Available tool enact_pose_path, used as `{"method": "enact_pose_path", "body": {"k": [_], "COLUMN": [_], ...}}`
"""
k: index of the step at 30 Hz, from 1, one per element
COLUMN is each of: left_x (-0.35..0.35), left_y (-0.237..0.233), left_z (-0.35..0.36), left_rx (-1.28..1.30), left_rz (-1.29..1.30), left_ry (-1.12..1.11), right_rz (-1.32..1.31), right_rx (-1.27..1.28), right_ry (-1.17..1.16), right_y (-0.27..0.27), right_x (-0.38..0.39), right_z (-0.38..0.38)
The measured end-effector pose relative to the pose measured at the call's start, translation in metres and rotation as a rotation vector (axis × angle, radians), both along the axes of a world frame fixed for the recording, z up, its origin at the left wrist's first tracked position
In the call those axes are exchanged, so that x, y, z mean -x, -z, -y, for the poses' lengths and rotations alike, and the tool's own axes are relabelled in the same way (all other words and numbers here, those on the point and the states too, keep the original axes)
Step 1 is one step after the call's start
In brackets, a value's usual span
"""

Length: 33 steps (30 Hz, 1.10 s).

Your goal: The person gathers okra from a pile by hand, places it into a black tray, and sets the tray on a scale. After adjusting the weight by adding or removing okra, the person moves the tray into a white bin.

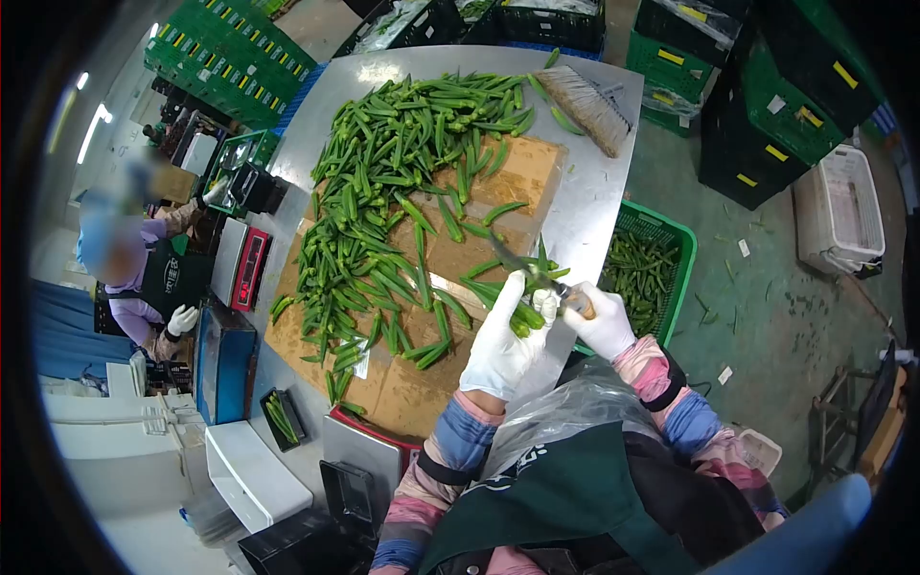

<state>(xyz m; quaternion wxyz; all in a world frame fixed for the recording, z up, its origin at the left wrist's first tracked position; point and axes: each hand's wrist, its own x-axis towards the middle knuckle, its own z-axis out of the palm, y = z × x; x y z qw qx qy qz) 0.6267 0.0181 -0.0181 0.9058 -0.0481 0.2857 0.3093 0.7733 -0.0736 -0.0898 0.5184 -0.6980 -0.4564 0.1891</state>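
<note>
My left hand [502,343], in a white glove, is wrapped round a few green okra pods [526,317] near the table's front edge. In my right hand [608,328], also gloved, is a knife [581,305] with a wooden handle. Its dark blade points away from me and to the left, crossing just beyond my left fingers, close to the okra. Farther off, a big heap of okra [359,196] covers much of the cardboard [522,177] on the metal table [599,187], with loose pods scattered nearest my hands.
A green crate [692,254] holding okra stands low on the right. A brush [586,107] lies at the table's far right corner. Scales [251,268] and a small black tray [300,431] are to the left, where another person [153,278] works. Stacked crates [781,105] rise back right.
</note>
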Motion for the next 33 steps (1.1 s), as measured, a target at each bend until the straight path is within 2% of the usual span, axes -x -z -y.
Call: {"method": "enact_pose_path", "body": {"k": [1, 3, 5, 6, 8, 10, 11, 13, 15, 16, 19, 20, 21, 23, 25, 27, 28, 29, 32, 33], "left_x": [-0.001, 0.004, 0.025, 0.037, 0.064, 0.093, 0.111, 0.145, 0.163, 0.159, 0.202, 0.207, 0.210, 0.210, 0.196, 0.179, 0.170, 0.161, 0.143, 0.139], "left_y": [-0.009, -0.037, -0.038, -0.038, -0.026, -0.002, 0.007, 0.031, 0.029, 0.026, 0.050, 0.054, 0.058, 0.064, 0.072, 0.073, 0.071, 0.069, 0.066, 0.069], "left_z": [0.003, -0.001, -0.018, -0.025, -0.034, -0.041, -0.045, -0.044, -0.040, -0.030, -0.014, -0.007, -0.001, 0.006, 0.013, 0.015, 0.014, 0.013, 0.011, 0.010], "left_rx": [0.001, -0.054, -0.169, -0.205, -0.337, -0.545, -0.640, -0.685, -0.685, -0.617, -0.560, -0.540, -0.519, -0.465, -0.403, -0.379, -0.370, -0.362, -0.399, -0.419], "left_rz": [-0.005, 0.028, 0.128, 0.099, -0.206, -0.498, -0.548, -0.740, -0.930, -1.041, -1.149, -1.181, -1.210, -1.222, -1.185, -1.175, -1.179, -1.184, -1.096, -1.084], "left_ry": [-0.018, -0.145, -0.179, -0.185, -0.219, -0.190, -0.124, -0.167, -0.162, -0.315, -0.288, -0.259, -0.229, -0.227, -0.283, -0.275, -0.240, -0.207, -0.155, -0.124], "right_rz": [-0.037, -0.586, -0.533, -0.498, -0.357, -0.146, -0.043, 0.055, 0.079, 0.198, 0.613, 0.491, 0.216, -0.015, 0.060, -0.018, -0.183, -0.347, -0.577, -0.486], "right_rx": [-0.020, 0.176, 0.101, 0.185, 0.309, 0.305, 0.303, 0.402, 0.394, 0.432, 0.354, 0.337, 0.370, 0.456, 0.584, 0.594, 0.511, 0.426, 0.467, 0.482], "right_ry": [0.047, 0.383, 0.463, 0.453, 0.438, 0.382, 0.346, 0.321, 0.247, 0.185, 0.197, 0.138, 0.058, -0.128, -0.160, -0.190, -0.220, -0.249, -0.239, -0.231], "right_y": [0.013, 0.061, 0.114, 0.127, 0.151, 0.161, 0.164, 0.139, 0.131, 0.135, 0.096, 0.096, 0.086, 0.107, 0.106, 0.120, 0.139, 0.134, 0.110, 0.113], "right_x": [-0.006, -0.055, -0.100, -0.114, -0.138, -0.147, -0.149, -0.141, -0.140, -0.142, -0.119, -0.113, -0.099, -0.080, -0.060, -0.054, -0.058, -0.058, -0.068, -0.066], "right_z": [-0.001, 0.005, 0.027, 0.035, 0.030, 0.006, -0.009, -0.047, -0.077, -0.089, -0.110, -0.117, -0.118, -0.118, -0.121, -0.123, -0.122, -0.124, -0.117, -0.118]}}
